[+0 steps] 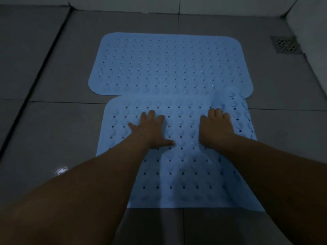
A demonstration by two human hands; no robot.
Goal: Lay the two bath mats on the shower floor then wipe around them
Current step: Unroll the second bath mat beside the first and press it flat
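Two flat hands pressing the near mat onto the shower floor (53, 121).

The left hand (150, 129) and right hand (216, 127) are lying spread, palms down, on the near mat (177, 165); just beyond their fingertips the far mat (168, 64) is lying flat, its near edge meeting the near mat.

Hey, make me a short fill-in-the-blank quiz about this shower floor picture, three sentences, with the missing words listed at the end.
1. Both the left hand and the right hand press flat on the near light blue perforated rubber bath mat, fingers ____.
2. The far light blue perforated rubber bath mat lies ____ on the grey tiled shower floor.
3. The square metal floor drain sits to the ____ of the far mat.

Missing words: straight; flat; right
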